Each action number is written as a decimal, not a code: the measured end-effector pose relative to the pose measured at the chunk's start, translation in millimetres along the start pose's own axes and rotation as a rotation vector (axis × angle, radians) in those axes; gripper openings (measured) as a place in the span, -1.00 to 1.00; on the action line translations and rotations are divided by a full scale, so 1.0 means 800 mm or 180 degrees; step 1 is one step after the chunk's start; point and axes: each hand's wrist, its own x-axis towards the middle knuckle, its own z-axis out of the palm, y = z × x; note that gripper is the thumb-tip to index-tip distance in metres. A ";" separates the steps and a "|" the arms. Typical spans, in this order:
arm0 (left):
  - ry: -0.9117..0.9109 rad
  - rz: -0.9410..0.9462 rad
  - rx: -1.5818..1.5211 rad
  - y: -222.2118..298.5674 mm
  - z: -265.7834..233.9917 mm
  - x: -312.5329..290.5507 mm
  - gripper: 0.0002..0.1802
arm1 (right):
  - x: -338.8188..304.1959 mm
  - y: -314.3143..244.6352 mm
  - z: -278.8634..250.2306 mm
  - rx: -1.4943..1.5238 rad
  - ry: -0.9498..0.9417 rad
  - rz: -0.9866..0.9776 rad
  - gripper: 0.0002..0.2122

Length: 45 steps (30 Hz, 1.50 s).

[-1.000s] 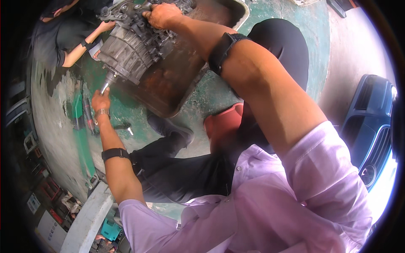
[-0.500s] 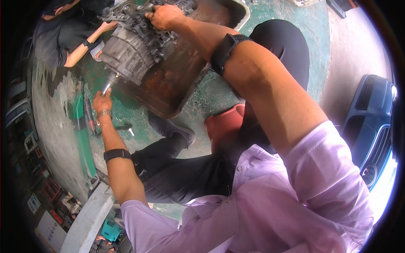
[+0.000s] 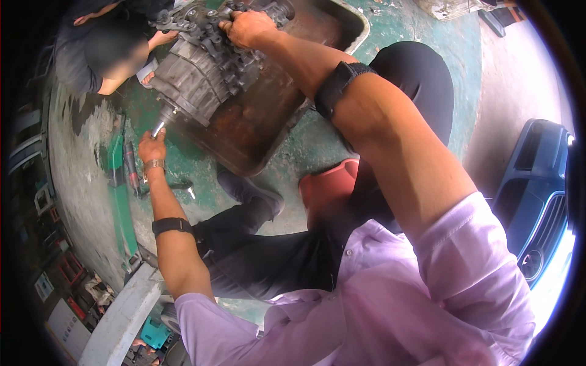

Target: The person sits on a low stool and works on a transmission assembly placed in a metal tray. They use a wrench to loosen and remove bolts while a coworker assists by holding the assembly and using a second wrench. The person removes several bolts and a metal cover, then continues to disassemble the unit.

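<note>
A grey metal gearbox (image 3: 194, 82) lies across a rusty drip tray (image 3: 259, 152), its slim output shaft (image 3: 162, 121) pointing down toward the left. My left hand (image 3: 151, 147) is closed around the end of that shaft. At the upper part of the gearbox, my right hand (image 3: 249, 29) grips a part of the exposed linkage, with the fingertips bent over it; the exact piece is partly covered. A co-worker's hand (image 3: 163, 38) touches the far left side of the gearbox.
A co-worker in dark clothes (image 3: 73, 55) leans in from the upper left. Beside my left hand lie a long red-and-black tool (image 3: 130, 168), a ratchet-like tool (image 3: 183, 186) and a green metal bar (image 3: 122, 213). A red stool (image 3: 328, 186) stands under me; a blue car (image 3: 537, 183) is at the right.
The view has shifted slightly, so the gearbox and tray appear a little lower and to the right. The co-worker's head has leaned down closer to the gearbox. Both my hands keep their places.
</note>
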 end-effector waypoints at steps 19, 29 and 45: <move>-0.0184 -0.0179 -0.0182 0.015 -0.013 -0.007 -0.36 | -0.004 -0.001 -0.005 -0.0109 0.0010 -0.0151 -0.49; -0.0115 -0.0178 -0.0265 0.012 -0.009 -0.006 -0.36 | -0.002 0.000 -0.002 -0.0070 0.0032 -0.0073 -0.49; -0.0089 -0.0247 -0.0237 0.019 -0.014 -0.011 -0.43 | -0.030 -0.010 -0.029 -0.0277 -0.0060 -0.0420 -0.49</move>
